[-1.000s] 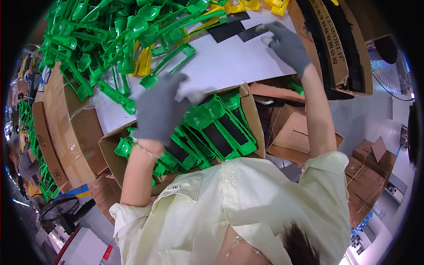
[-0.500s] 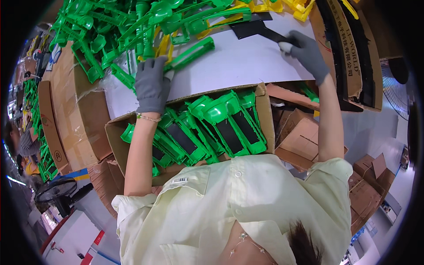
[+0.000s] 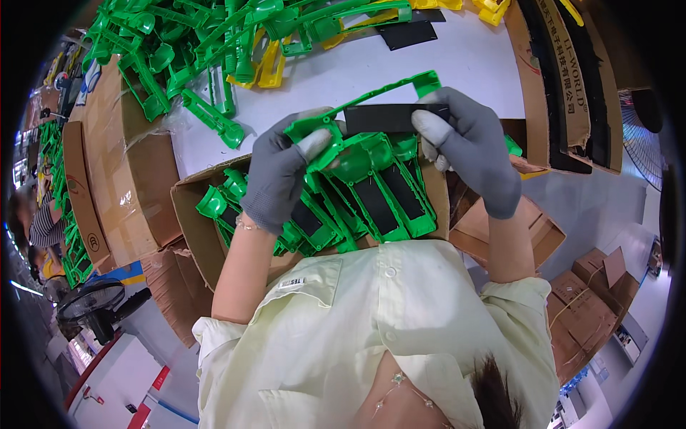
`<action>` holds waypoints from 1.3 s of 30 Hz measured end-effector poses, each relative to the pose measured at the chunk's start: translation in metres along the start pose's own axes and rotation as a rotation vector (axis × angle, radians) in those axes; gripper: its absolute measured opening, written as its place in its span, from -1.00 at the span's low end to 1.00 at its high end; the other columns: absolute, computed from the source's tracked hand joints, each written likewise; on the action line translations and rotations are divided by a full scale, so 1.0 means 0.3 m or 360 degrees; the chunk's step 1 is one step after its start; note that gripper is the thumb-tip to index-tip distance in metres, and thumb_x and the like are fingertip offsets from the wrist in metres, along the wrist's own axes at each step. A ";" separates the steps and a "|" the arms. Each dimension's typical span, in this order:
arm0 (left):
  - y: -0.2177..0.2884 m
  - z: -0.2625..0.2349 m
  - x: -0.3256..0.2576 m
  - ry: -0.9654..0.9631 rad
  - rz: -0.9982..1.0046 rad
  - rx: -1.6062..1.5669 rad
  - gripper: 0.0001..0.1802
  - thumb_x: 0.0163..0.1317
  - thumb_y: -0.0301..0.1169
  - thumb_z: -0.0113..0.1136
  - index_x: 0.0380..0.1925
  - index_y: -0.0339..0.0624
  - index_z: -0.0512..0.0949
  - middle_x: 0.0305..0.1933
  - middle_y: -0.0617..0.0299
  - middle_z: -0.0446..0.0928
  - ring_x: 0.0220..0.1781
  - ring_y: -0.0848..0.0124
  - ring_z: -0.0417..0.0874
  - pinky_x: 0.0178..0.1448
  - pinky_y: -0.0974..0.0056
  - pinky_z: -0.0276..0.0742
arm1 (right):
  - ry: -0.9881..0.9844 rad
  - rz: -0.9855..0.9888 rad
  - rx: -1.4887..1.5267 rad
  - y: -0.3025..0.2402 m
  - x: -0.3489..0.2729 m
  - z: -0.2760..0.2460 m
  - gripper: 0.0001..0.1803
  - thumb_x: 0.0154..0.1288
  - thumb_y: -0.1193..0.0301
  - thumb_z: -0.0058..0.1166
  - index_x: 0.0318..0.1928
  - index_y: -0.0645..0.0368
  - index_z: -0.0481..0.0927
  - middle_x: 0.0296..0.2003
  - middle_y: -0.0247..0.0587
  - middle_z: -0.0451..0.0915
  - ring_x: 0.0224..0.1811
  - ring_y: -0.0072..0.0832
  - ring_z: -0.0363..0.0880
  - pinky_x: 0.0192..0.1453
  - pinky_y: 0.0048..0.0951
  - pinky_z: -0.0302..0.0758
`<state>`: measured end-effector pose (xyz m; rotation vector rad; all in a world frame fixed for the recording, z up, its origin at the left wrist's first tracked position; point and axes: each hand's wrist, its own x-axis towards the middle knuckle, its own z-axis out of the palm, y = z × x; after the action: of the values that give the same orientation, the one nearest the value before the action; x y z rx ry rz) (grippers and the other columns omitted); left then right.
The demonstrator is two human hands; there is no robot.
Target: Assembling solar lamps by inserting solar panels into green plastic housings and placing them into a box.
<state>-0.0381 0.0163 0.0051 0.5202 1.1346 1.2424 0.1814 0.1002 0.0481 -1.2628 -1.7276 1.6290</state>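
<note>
While both gloved hands are raised above the carton, a green plastic frame (image 3: pixel 357 114) is pinched at its near end by the left hand (image 3: pixel 282 171), fingers clenched on it, thumb on top. A black rectangular strip (image 3: pixel 395 118) is gripped at its 3 o'clock end by the right hand (image 3: pixel 475 150), fingertips closed on its edge, and is laid against the frame's middle. Whether the strip is already seated in the frame or only resting on it cannot be told from this angle.

Directly below, at 6 o'clock from the hands, an open cardboard box (image 3: pixel 189 214) is packed with finished green frames with black inserts (image 3: pixel 371 196). At 11 o'clock a heap of loose green frames (image 3: pixel 186 43) is spread on the white table (image 3: pixel 457 57), with a few yellow parts (image 3: pixel 268 68) and a spare black strip (image 3: pixel 407 32) at 12 o'clock.

Risks, as judged: the strip could be set skewed if it is pressed from one end only, since the frame is held at the opposite end and may flex. The thin frame arm could be bent or snapped by too much thumb force. A loosened pinch would let either piece drop into the box and get mixed with finished ones.
</note>
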 end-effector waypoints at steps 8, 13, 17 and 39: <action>-0.033 0.012 -0.032 0.0025 -0.0121 -0.0060 -0.70 0.16 -0.54 0.17 -0.09 -0.41 0.51 -0.26 0.14 0.56 -0.32 0.42 0.63 -0.24 0.31 0.69 | -0.0006 -0.0144 -0.0520 0.057 0.000 0.011 -0.78 0.24 0.34 0.11 -0.26 0.27 0.52 -0.67 -0.44 0.41 -0.66 -0.77 0.31 -0.59 -0.63 0.27; -0.043 0.012 -0.042 0.0038 -0.0090 0.0006 -0.70 0.14 -0.57 0.16 -0.09 -0.40 0.52 -0.28 0.15 0.57 -0.34 0.42 0.64 -0.24 0.31 0.69 | -0.0094 -0.0143 -0.0643 0.030 -0.008 0.017 -0.75 0.22 0.34 0.10 -0.27 0.33 0.51 -0.63 -0.34 0.44 -0.58 -0.70 0.29 -0.50 -0.56 0.28; -0.035 0.037 -0.044 0.0029 -0.0002 0.0047 -0.71 0.15 -0.59 0.14 -0.09 -0.38 0.53 -0.27 0.13 0.57 -0.33 0.41 0.64 -0.24 0.31 0.69 | -0.0142 -0.0085 -0.0513 0.023 0.001 -0.014 -0.75 0.22 0.35 0.10 -0.28 0.33 0.51 -0.61 -0.29 0.44 -0.57 -0.68 0.29 -0.48 -0.54 0.28; -0.013 0.040 -0.109 -0.0139 -0.0149 0.0468 -0.81 0.06 -0.65 0.25 -0.28 -0.33 0.62 -0.32 0.24 0.60 -0.41 0.58 0.58 -0.41 0.48 0.55 | -0.0167 -0.0330 -0.0669 0.160 -0.134 0.011 -0.69 0.06 0.30 0.29 -0.25 0.23 0.59 -0.58 -0.30 0.54 -0.56 -0.62 0.46 -0.43 -0.54 0.41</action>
<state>-0.0229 -0.0121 0.0192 0.7259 1.2604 0.9678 0.2128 0.0593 0.0125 -1.1378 -2.2680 1.2746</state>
